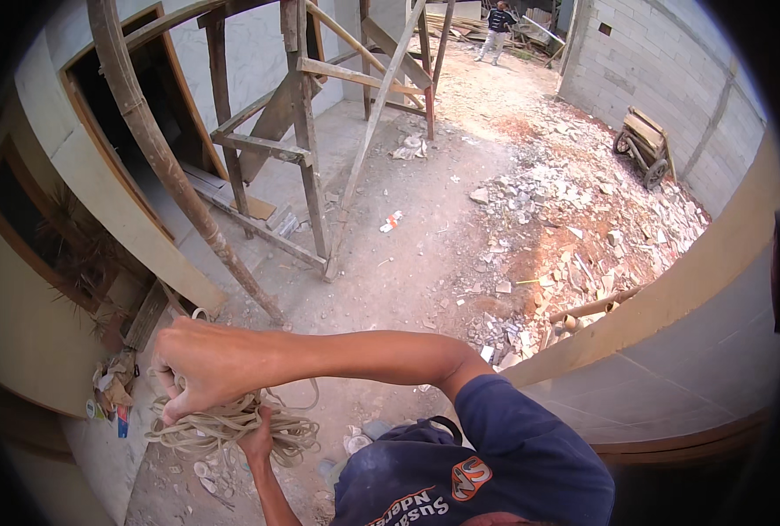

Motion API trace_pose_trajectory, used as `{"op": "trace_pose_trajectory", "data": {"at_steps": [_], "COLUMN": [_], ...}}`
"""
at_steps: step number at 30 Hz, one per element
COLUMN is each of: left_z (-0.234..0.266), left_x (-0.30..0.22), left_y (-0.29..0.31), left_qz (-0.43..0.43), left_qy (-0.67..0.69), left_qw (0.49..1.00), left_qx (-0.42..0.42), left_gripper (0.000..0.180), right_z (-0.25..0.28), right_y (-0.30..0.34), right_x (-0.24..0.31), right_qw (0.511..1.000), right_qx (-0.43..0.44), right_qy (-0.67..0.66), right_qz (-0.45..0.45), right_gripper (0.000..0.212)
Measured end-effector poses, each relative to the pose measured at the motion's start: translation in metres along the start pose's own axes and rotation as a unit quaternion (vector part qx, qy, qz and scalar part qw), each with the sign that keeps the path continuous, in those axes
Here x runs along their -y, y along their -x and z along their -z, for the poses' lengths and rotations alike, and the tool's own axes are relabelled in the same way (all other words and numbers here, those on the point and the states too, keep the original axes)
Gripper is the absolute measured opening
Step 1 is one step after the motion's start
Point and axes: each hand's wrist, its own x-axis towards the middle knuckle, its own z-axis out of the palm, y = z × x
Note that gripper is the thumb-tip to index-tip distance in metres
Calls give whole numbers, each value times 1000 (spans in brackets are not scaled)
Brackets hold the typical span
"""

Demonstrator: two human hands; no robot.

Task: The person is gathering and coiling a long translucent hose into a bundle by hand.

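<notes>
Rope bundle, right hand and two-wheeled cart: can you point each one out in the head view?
Rope bundle (219, 427): head view, on its middle loops.
Right hand (199, 361): head view, back of the hand.
Two-wheeled cart (642, 143): head view, on its wooden body.

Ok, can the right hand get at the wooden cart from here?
Probably not: the right hand is at the rope bundle, while the wooden cart stands far off by the block wall, with rubble between.
</notes>
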Motion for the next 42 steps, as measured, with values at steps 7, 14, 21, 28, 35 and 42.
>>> {"op": "trace_pose_trajectory", "data": {"at_steps": [7, 14, 21, 28, 35, 42], "left_z": [-26, -29, -34, -40, -41, -40], "left_x": [7, 13, 9, -10, 7, 16], "left_y": [-11, -12, -9, -1, -11, -14], "left_qz": [-77, -73, -77, -49, -108, -97], "left_qy": [70, 119, 91, 89, 96, 90], "left_qw": [994, 990, 993, 995, 989, 991], "left_qx": [37, 19, 6, 5, 18, -9], "left_gripper": [62, 59, 64, 65, 64, 67], "right_z": [-5, -12, -24, -27, -29, -33], "right_y": [11, 15, 14, 10, 9, 10], "right_x": [8, -1, -5, -1, 1, -3], "right_qw": [1000, 994, 990, 989, 989, 983], "right_qx": [-26, -95, -137, -142, -138, -174], "right_qy": [0, 25, -3, -16, -36, -17], "right_qz": [13, 49, 43, 46, 44, 60], "right_gripper": [29, 22, 10, 7, 9, 10]}}
